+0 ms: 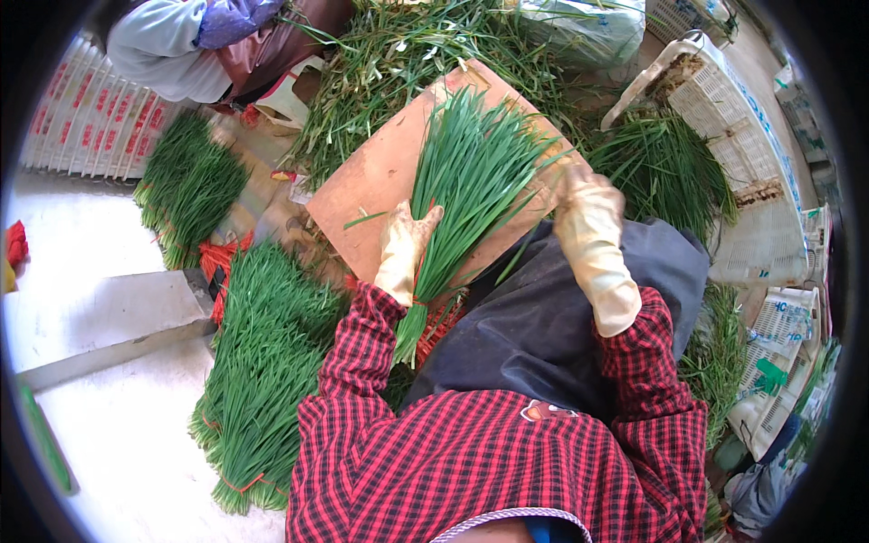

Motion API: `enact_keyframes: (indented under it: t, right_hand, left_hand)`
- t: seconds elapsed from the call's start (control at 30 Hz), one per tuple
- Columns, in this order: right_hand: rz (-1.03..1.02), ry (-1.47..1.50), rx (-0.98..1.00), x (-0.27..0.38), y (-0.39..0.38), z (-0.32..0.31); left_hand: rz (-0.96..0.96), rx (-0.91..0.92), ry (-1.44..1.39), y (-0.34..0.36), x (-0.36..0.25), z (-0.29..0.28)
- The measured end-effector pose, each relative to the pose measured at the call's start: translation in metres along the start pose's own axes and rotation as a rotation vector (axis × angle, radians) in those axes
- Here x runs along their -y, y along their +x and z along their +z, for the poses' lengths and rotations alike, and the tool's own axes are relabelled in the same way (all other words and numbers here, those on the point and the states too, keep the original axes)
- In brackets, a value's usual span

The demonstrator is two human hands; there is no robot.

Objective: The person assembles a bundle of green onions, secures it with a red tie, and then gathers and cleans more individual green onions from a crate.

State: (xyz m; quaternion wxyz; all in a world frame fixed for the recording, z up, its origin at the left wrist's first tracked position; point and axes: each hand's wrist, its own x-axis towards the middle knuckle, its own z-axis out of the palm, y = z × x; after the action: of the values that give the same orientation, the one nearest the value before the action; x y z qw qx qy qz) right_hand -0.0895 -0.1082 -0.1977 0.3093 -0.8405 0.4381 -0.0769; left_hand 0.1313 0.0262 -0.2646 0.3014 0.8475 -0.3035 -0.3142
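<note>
Looking down from far away, I see a big bunch of long green leaves on a tan board. The bunch lies between the two gloved hands, with its leafy tips pointing away from the lap and its pale stalk ends poking past the near edge of the board. My left hand is right up against the left side of the bunch. Its thumb sticks out over the leaves, spread away from the fingers, but I can't tell how tight it holds. My right hand is by the right corner of the board, off to the right of the main part of the bunch. Its fingers look curled, but they are blurry, so I can't tell if they pinch anything. To the left of my left arm, more green bunches lie stacked, with red ties just beside them. Past the board is a messy heap of loose leaves. A white basket leans on the right.
</note>
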Motion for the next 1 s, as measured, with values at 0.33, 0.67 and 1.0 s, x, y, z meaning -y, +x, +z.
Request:
enact_keyframes:
  t: [0.33, 0.67, 1.0]
  right_hand:
    - [0.343, 0.168, 0.492, 0.037, 0.049, 0.07]
    - [0.451, 0.557, 0.443, 0.024, 0.04, 0.086]
    - [-0.169, 0.43, 0.121, 0.046, 0.007, 0.093]
  left_hand:
    - [0.04, -0.174, 0.314, -0.006, 0.013, 0.015]
    - [0.022, -0.148, 0.212, -0.006, 0.016, 0.012]
    - [0.064, -0.152, 0.322, -0.001, 0.014, 0.013]
